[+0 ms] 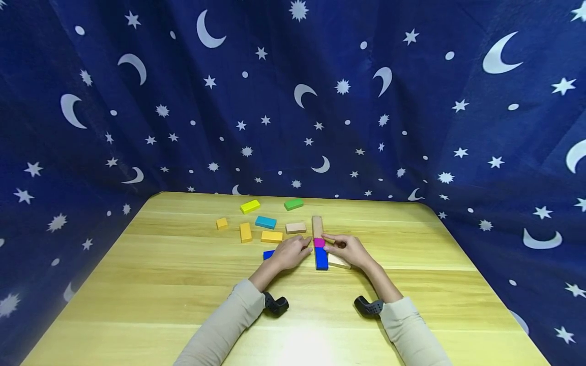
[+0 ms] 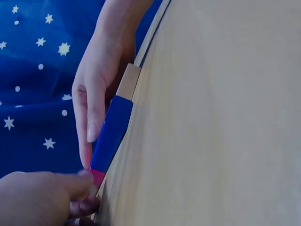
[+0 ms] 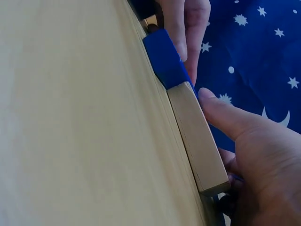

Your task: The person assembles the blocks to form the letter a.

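A row of blocks runs away from me: a blue block (image 1: pixel 321 260) nearest, a magenta block (image 1: pixel 319 242) behind it, then a long natural-wood block (image 1: pixel 317 226). My right hand (image 1: pixel 351 251) lies along the row's right side, its index fingertip by the joint of the wood and magenta blocks and its thumb at the blue one. From the left, my left hand (image 1: pixel 290 252) has thumb and forefinger extended close to the magenta block. Beneath my right hand a pale wood block (image 1: pixel 340 262) sits beside the row. Another blue block (image 1: pixel 267 254) is partly hidden by my left hand.
Farther left lie an orange upright-set block (image 1: pixel 245 232), a yellow-orange block (image 1: pixel 272 237), a small orange block (image 1: pixel 222 223), a light-blue block (image 1: pixel 265 222) and a pale block (image 1: pixel 295 227). Yellow (image 1: pixel 250 206) and green (image 1: pixel 293 204) blocks lie near the table's (image 1: pixel 389 305) far edge.
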`<state>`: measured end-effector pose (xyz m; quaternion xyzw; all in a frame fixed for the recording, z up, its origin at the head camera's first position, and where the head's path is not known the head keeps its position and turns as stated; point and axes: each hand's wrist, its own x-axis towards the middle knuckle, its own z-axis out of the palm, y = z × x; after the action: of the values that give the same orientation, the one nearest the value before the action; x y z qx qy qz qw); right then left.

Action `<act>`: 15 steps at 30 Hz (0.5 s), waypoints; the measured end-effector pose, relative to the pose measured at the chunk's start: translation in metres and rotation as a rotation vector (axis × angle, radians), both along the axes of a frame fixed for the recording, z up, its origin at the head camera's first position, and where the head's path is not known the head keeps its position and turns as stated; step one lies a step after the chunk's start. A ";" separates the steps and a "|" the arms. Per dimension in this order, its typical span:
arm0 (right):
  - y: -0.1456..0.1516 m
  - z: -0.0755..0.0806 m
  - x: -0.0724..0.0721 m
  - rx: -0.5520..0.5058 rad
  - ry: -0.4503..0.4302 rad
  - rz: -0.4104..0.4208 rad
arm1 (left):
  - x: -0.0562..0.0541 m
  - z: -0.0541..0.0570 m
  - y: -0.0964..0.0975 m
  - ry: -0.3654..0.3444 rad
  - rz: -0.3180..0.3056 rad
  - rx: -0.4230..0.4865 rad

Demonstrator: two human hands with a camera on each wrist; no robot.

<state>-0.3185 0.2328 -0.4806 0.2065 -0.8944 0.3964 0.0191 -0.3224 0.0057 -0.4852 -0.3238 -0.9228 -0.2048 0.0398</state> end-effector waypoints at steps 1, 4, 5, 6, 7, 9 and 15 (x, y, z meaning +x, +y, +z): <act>-0.001 0.000 0.000 -0.005 -0.001 0.006 | 0.000 0.000 0.000 0.015 0.003 -0.003; -0.004 0.002 0.001 -0.021 -0.002 0.005 | 0.000 0.000 0.001 0.058 0.013 -0.007; -0.005 0.003 0.001 -0.025 0.000 0.003 | 0.000 0.000 0.002 0.069 0.016 -0.005; -0.005 0.003 0.002 -0.028 0.001 0.000 | 0.000 0.000 0.002 0.080 0.020 -0.007; -0.006 0.003 0.001 -0.028 0.005 0.000 | 0.000 0.000 0.003 0.090 0.024 -0.011; -0.006 0.003 0.001 -0.028 0.015 0.005 | 0.000 -0.002 0.003 0.101 0.032 -0.022; -0.005 -0.001 0.001 -0.053 0.007 0.005 | 0.000 -0.005 0.005 0.109 0.054 -0.031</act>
<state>-0.3177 0.2277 -0.4815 0.2094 -0.8829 0.4195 0.0266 -0.3228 0.0107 -0.4900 -0.3100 -0.9308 -0.1714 0.0903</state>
